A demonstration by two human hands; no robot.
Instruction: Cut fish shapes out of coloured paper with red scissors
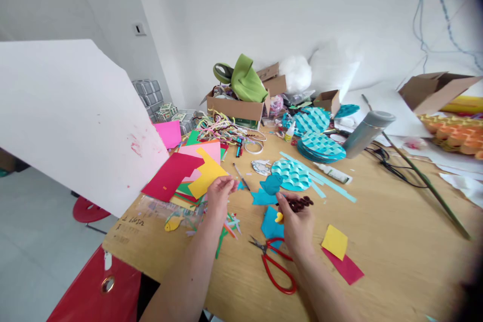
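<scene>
Brown fuzzy coil sits clamped in right hand above wooden table; blue paper fish at thumb tip. Red-handled scissors lie just beside. Left hand near large yellow sheet; cannot tell whether fingertips meet.

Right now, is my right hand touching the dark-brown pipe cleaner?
Touching. The head view shows the dark-brown pipe cleaner held in your right hand, its bumpy end sticking out beside the thumb.

On a table, scissors are lying at the front, paper sheets are resting at left, pipe cleaners are lying behind them, a box is sitting beyond, a flask is standing right of stacked discs
</scene>
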